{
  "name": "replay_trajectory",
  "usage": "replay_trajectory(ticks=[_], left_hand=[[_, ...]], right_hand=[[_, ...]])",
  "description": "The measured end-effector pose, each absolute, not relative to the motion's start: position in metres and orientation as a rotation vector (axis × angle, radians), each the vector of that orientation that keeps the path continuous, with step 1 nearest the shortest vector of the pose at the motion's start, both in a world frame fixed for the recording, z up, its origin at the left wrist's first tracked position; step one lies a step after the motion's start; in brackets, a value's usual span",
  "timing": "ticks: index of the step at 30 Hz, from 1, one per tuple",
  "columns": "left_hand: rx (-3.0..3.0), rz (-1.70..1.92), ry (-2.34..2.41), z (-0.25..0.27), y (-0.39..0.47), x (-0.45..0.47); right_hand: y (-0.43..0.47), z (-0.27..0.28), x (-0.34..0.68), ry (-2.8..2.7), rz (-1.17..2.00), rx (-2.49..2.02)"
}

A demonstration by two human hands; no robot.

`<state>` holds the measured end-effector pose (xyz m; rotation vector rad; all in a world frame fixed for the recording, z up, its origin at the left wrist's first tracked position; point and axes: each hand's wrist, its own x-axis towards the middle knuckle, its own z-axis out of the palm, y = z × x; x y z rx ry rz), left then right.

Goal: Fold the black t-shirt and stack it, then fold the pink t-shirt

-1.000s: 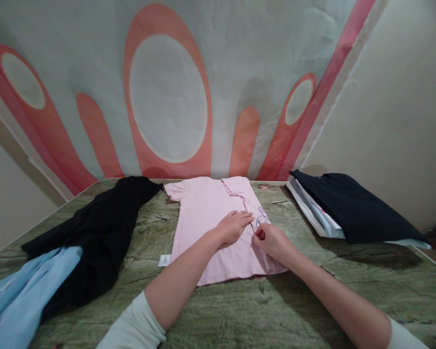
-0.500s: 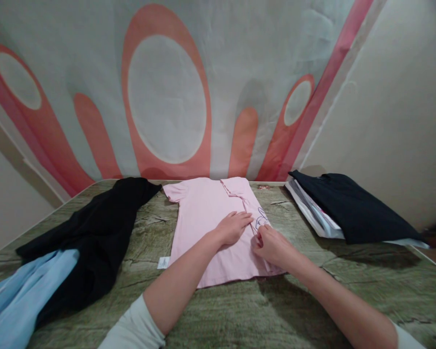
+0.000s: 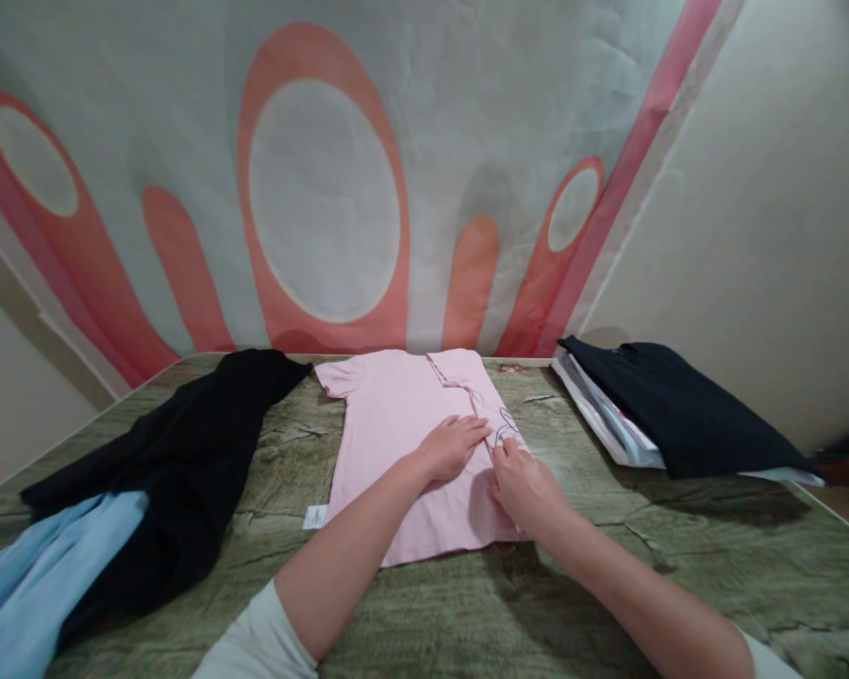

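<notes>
A pink T-shirt (image 3: 386,424) lies flat on the table, its right side folded inward so part of a dark line print shows at the right edge. My left hand (image 3: 457,445) rests on the middle of the shirt, fingers stretched out flat towards the fold. Close beside it, my right hand (image 3: 527,481) has its fingers closed on the folded layer near the shirt's right edge. The fingertips of that hand are partly hidden. A white label (image 3: 315,517) sticks out at the shirt's lower left side.
Black clothing (image 3: 205,453) and a light blue garment (image 3: 57,566) lie rumpled on the left of the wood-patterned table (image 3: 410,613). At the right stands a stack of folded clothes with a black garment (image 3: 686,415) on top. Behind the table hangs a patterned backdrop (image 3: 325,189).
My right hand has shifted slightly, and the shirt's lower right corner now lies closer in, beside that hand. My left hand stays flat on the shirt. The view has tilted a little.
</notes>
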<state>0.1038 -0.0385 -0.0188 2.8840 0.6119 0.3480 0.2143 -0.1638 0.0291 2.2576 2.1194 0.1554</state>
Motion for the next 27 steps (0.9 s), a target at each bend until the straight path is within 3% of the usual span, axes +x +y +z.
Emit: replay_trajectory(ticks=[16, 27], left_hand=[[2.879, 0.34, 0.601, -0.024, -0.037, 0.105], [2.875, 0.327, 0.618, -0.024, -0.037, 0.106]], right_hand=[[-0.157, 0.027, 0.228, 2.106, 0.112, 2.291], [-0.147, 0.022, 0.257, 2.268, -0.466, 2.365]])
